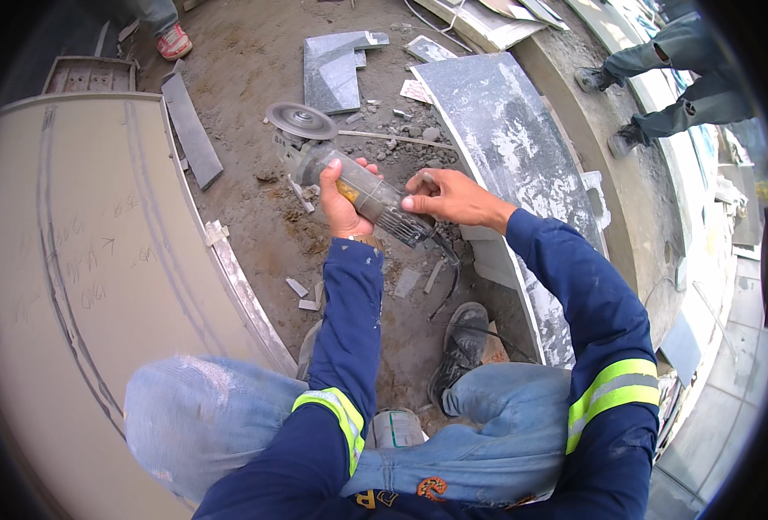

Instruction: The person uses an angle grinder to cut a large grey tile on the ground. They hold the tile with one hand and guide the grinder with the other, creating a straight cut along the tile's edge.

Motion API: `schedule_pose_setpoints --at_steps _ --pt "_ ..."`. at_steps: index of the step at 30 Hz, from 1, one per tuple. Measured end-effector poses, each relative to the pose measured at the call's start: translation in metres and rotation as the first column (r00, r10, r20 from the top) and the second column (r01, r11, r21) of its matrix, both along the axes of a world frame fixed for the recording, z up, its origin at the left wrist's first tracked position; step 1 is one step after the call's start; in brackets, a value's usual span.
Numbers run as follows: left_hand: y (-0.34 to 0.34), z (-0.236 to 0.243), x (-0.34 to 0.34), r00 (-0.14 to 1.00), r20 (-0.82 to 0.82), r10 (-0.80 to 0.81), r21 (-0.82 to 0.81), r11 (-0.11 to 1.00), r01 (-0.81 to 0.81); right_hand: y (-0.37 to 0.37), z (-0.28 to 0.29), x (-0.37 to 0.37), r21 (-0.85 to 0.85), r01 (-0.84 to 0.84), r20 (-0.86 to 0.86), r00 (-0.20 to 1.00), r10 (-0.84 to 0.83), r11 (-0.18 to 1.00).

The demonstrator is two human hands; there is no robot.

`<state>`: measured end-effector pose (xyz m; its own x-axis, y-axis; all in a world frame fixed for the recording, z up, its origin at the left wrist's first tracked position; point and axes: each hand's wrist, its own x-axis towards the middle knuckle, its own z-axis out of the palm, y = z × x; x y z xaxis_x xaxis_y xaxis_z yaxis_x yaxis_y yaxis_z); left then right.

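Observation:
My left hand (pixel 347 201) is wrapped round the grey body of an angle grinder (pixel 355 178), which is held up tilted above the dirt. The grinder's flat round disc (pixel 301 120) points away from me at the far left end. At the tool's rear, my right hand (pixel 456 199) has curled fingers and its thumb pressed against the housing; the exact grip of its fingertips is partly hidden. A dark power cord (pixel 455 276) runs down from the rear end toward the ground. Whether the disc spins cannot be told.
A large beige panel (pixel 98 234) lies at left. A grey stone slab (pixel 497 113) leans at right, with a cut stone piece (pixel 330 74) beyond the grinder. Rubble (pixel 401 152) litters the dirt. Other people's legs (pixel 687 78) show at the far right and a shoe (pixel 174 42) at far left.

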<state>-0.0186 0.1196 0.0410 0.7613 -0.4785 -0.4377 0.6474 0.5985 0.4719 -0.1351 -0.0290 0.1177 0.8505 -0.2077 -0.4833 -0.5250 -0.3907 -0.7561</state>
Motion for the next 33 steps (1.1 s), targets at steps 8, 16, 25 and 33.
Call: schedule_pose_setpoints --at_steps 8,16,25,33 --pt "0.031 -0.016 0.013 0.998 0.04 0.042 0.099 0.994 -0.046 -0.086 -0.023 0.053 -0.715 0.389 0.313 0.921 -0.232 0.581" --pt "0.021 -0.023 0.014 1.0 0.015 0.021 0.068 0.997 -0.022 -0.081 -0.03 0.08 -0.846 0.276 0.203 0.958 -0.202 0.456" --pt "0.02 -0.024 0.014 1.0 0.028 -0.014 0.088 0.996 0.011 -0.1 -0.015 0.089 -0.724 0.157 0.011 0.976 -0.216 0.672" --pt "0.021 -0.019 0.009 0.998 0.048 -0.043 0.112 0.993 0.037 -0.122 -0.03 0.061 -0.649 0.23 0.215 0.97 -0.116 0.725"
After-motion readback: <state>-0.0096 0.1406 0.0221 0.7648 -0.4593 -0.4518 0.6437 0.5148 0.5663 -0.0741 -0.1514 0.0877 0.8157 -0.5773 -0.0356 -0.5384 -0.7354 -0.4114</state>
